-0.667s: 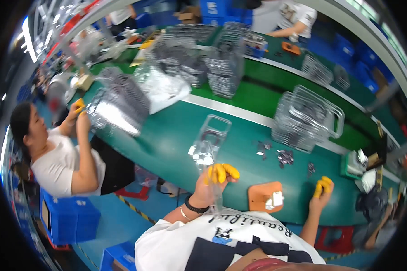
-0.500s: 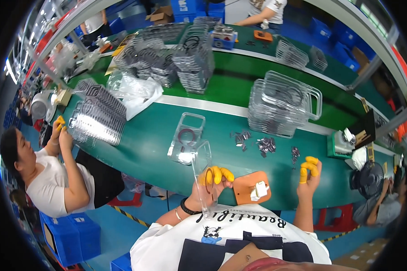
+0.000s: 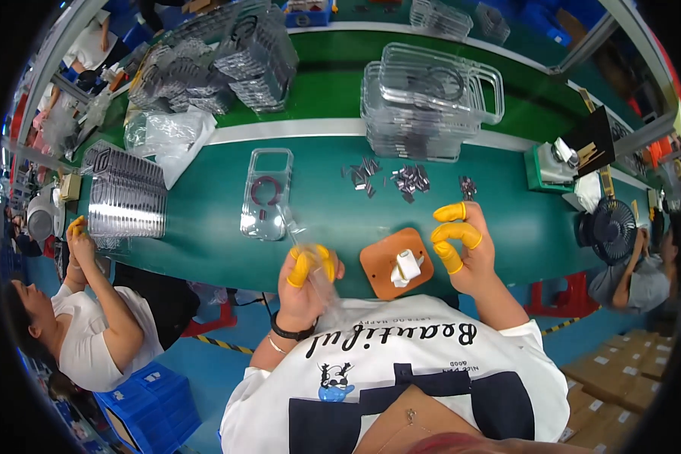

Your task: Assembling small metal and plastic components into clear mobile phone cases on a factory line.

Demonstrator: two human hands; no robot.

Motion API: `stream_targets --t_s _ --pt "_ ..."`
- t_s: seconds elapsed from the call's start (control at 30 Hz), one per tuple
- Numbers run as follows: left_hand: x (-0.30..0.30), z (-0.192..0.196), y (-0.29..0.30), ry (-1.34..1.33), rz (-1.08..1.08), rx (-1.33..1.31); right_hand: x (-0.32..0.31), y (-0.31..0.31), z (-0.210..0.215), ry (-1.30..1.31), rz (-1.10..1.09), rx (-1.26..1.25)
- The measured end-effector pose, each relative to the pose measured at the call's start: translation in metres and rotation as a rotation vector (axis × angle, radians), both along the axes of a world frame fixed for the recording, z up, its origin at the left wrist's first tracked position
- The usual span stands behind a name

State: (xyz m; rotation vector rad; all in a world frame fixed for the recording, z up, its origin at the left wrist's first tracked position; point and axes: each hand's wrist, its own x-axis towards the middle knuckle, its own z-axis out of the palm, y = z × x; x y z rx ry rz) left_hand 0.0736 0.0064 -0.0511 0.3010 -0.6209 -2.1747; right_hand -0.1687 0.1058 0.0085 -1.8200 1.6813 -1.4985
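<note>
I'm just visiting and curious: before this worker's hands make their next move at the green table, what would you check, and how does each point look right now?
1. Left hand has a firm hold on the clear film: ok, yellow-capped fingers pinch it.
2. Right hand free: ok, raised open, holding nothing.
3. Clear case within reach on the table: ok, lying flat ahead of the left hand.
4. Orange pad in place between the hands: ok, with a small white piece on it.
5. Small dark parts ready: ok, scattered beyond the pad.
6. Film clean and uncreased: cannot tell, too transparent.
</note>
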Motion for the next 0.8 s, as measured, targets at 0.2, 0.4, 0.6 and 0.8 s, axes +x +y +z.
stream_targets --t_s 0.2,0.4,0.6,0.8 --pt "0.001 0.006 0.001 -0.467 0.196 -0.222 0.006 -0.003 -0.004 -0.061 0.165 0.061" --pt "-0.02 0.003 0.0 -0.139 -0.204 0.043 0.005 -0.002 -0.012 -0.097 0.167 0.059" --pt "-0.056 -0.014 0.018 0.116 -0.489 0.289 0.003 0.0 -0.022 -0.171 0.119 0.017" --pt "-0.057 -0.031 0.019 -0.003 -0.548 0.19 0.005 0.007 -0.022 -0.2 0.096 0.067"
